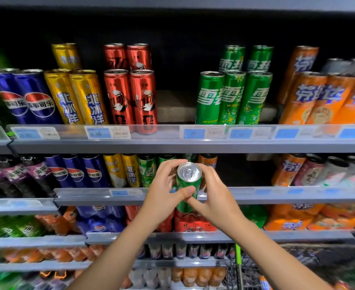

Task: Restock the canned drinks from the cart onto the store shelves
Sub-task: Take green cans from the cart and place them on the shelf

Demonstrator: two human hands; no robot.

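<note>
Head view, looking forward and down, shows both bare forearms reaching up toward the drink shelves with a single green can point(188, 186) held between the two hands. The left hand point(164, 195) wraps the can from its left side, fingers curled around the far side near the silver top and the thumb pressed across the front of the can body. The right hand point(213, 197) closes on it from the right, fingers curved behind the upper part and the thumb tip touching the lower front, just beside the left thumb. The can stands nearly upright, pull tab facing the camera, held in the air in front of the second shelf point(277, 195), level with its price strip. Behind the hands on that shelf stand blue, yellow, green and orange cans. On the top shelf point(193, 143) a group of tall green cans point(233, 97) stands to the right of a bare gap, with red cans point(130, 97) on the gap's left. A wire cart point(298, 260) shows at the lower right.
</note>
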